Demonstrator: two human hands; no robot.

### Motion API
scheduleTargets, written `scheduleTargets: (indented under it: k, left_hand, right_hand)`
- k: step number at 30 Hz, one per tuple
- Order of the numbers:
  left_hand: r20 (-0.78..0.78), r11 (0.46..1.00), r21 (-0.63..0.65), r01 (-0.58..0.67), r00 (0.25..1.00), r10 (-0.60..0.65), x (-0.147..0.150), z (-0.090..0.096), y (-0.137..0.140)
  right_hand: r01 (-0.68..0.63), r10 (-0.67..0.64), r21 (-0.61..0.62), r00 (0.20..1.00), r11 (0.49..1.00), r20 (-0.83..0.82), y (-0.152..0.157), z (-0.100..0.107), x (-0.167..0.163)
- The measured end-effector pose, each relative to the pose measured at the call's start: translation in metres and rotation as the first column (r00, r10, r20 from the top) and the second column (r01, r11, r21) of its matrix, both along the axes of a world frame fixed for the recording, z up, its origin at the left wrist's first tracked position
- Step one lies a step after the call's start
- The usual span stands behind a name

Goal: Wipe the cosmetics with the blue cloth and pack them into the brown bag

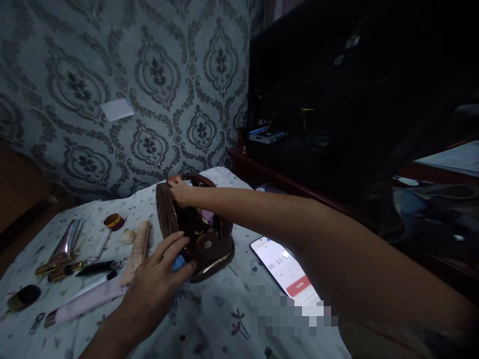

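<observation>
A brown zippered bag (pixel 164 212) stands unzipped on the bed, with dark items and a pink-lidded item (pixel 207 215) inside. Reaching across it, my right hand (pixel 181 192) has its fingers closed on the far left rim by the handle. My left hand (pixel 159 271) lies against the near left side of the bag, fingers stretched and apart. Under its thumb and palm shows a crumpled blue thing (pixel 178 263), mostly hidden; I cannot tell whether it is held. Beside this hand lies a beige tube (pixel 137 252).
Left on the patterned sheet lie a pink tube (pixel 84 303), a shiny tube (pixel 69 242), a black tube (pixel 98 268), a brush (pixel 24 297) and a red-gold round item (pixel 114 221). A phone (pixel 279 267) showing a timer lies right, beneath my right forearm. A dark cabinet (pixel 322 144) stands right.
</observation>
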State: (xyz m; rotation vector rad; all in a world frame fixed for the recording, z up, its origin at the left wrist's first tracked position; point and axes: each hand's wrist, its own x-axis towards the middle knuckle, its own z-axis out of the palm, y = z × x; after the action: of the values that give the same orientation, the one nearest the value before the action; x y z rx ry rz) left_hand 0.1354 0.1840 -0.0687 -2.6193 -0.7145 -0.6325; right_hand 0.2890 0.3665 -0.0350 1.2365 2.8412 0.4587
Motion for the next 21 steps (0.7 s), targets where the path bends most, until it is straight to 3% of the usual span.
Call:
scheduleTargets:
  k: [5, 11, 17, 21]
  left_hand:
    - [-0.057, 0.999, -0.050, 0.004, 0.998, -0.006, -0.007, 0.001, 0.001]
    - [-0.066, 0.999, 0.009, 0.031, 0.997, -0.030, -0.010, 0.001, 0.002]
    - [-0.025, 0.997, -0.044, 0.063, 0.998, -0.065, -0.007, 0.006, -0.003]
    - [-0.029, 0.996, -0.073, 0.053, 0.998, -0.056, -0.006, 0.009, -0.006]
  right_hand:
    - [0.011, -0.014, -0.043, 0.997, 0.999, -0.079, -0.007, 0.029, 0.012]
    - [0.034, -0.047, -0.097, 0.990, 0.995, -0.133, -0.043, 0.071, 0.048]
    - [0.217, -0.202, 0.003, 0.914, 0.976, -0.352, -0.085, 0.079, 0.071]
    - [0.243, -0.223, -0.004, 0.884, 0.970, -0.410, -0.106, 0.074, 0.074]
